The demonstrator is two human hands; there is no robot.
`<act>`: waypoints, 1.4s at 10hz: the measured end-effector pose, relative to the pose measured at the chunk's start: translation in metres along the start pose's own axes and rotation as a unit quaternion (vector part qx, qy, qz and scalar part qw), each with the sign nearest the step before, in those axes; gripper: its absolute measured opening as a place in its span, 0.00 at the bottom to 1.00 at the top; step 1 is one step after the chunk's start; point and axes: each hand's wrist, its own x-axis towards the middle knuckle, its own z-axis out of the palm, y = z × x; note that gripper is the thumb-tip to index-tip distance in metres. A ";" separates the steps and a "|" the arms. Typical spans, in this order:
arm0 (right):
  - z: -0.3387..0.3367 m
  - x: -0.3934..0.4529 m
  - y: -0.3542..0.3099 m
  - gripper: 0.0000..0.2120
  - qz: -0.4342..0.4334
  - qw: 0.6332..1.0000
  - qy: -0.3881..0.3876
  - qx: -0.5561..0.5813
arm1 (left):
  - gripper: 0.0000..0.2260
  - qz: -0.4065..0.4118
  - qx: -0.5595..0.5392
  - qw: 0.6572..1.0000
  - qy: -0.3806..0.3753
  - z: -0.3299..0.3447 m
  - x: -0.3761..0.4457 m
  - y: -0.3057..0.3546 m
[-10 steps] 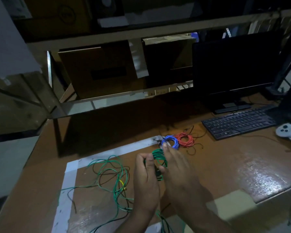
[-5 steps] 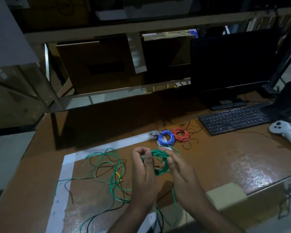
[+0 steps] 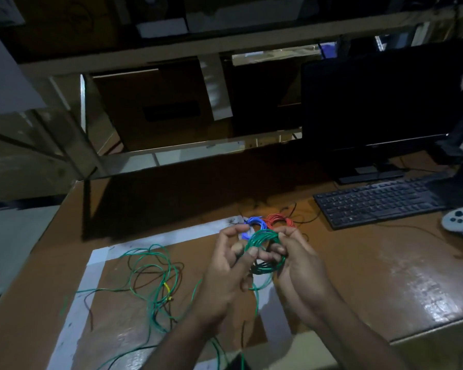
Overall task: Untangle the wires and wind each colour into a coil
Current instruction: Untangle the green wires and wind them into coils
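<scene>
From the head camera, looking down over the brown tabletop (image 3: 345,276), both hands are raised a little above it, close together, working one green coil (image 3: 265,252). The left hand (image 3: 225,271) has its grip closed on the coil's near-left edge, thumb and a fingertip pinching the strands while the other fingers curl loosely above. The right hand (image 3: 297,265) has its fingers curled round the coil's right side, the green loops passing under them. A tail of green wire drops from the coil down between the wrists toward the front edge.

Just beyond the hands, lying on the tabletop, are a finished blue coil (image 3: 255,225) and a red coil (image 3: 280,220), side by side and touching or nearly so (the hands cover part of the blue one). To the left, inside a square marked out with pale tape (image 3: 96,265), the loose green wire (image 3: 150,268) sprawls in wide loops, mixed with thin dark wire and a small yellow piece (image 3: 167,287) near its middle.

Farther right sit a black keyboard (image 3: 377,201), a dark monitor (image 3: 380,102) behind it, and a pale handheld controller (image 3: 460,222) at the edge of view. The room is dim, and shelving (image 3: 171,46) with cardboard boxes stands behind.
</scene>
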 end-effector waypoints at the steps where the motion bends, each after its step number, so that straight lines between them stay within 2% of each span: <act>1: -0.026 0.022 -0.003 0.05 0.028 0.995 -0.072 -0.065 | 0.19 -0.141 -0.028 0.988 -0.047 0.000 0.024 0.018; 2: -0.047 0.033 -0.008 0.06 -0.007 0.967 -0.156 -0.203 | 0.10 -0.190 -0.003 0.980 -0.054 0.014 0.041 0.012; 3: -0.056 0.048 -0.014 0.06 -0.038 0.949 -0.179 -0.256 | 0.04 -0.159 0.094 0.983 0.019 0.040 0.054 0.001; 4: -0.058 0.064 -0.014 0.03 -0.030 0.972 -0.145 -0.180 | 0.05 -0.104 0.140 0.981 0.091 0.057 0.062 -0.017; 5: -0.071 0.071 -0.005 0.03 -0.051 0.979 -0.111 -0.161 | 0.06 -0.082 0.169 0.973 0.132 0.066 0.067 -0.031; 6: -0.086 0.078 0.003 0.02 -0.052 0.977 -0.122 -0.164 | 0.06 -0.072 0.168 0.969 0.166 0.071 0.065 -0.041; 7: -0.089 0.080 0.006 0.03 -0.028 0.980 -0.140 -0.139 | 0.08 -0.059 0.175 0.970 0.159 0.070 0.058 -0.047; 8: -0.088 0.088 0.008 0.03 0.056 0.980 -0.156 -0.111 | 0.13 -0.058 0.163 0.975 0.141 0.069 0.055 -0.050; 9: -0.085 0.099 0.009 0.03 0.146 0.967 -0.199 -0.057 | 0.15 -0.057 0.184 0.973 0.126 0.064 0.052 -0.048; 10: -0.080 0.101 0.012 0.04 0.145 0.965 -0.208 -0.067 | 0.09 -0.027 0.229 0.965 0.125 0.059 0.052 -0.043; 11: -0.069 0.091 0.012 0.07 0.079 0.966 -0.189 -0.156 | 0.09 -0.031 0.235 0.960 0.147 0.051 0.052 -0.042; 12: -0.059 0.076 0.015 0.05 0.015 0.944 -0.224 -0.240 | 0.09 -0.024 0.217 0.959 0.178 0.034 0.053 -0.043; 13: -0.054 0.061 0.015 0.08 -0.019 0.937 -0.238 -0.256 | 0.10 -0.043 0.213 0.964 0.157 0.018 0.054 -0.042; 14: -0.050 0.055 0.020 0.07 -0.086 0.935 -0.177 -0.295 | 0.11 -0.062 0.226 0.965 0.117 0.011 0.053 -0.041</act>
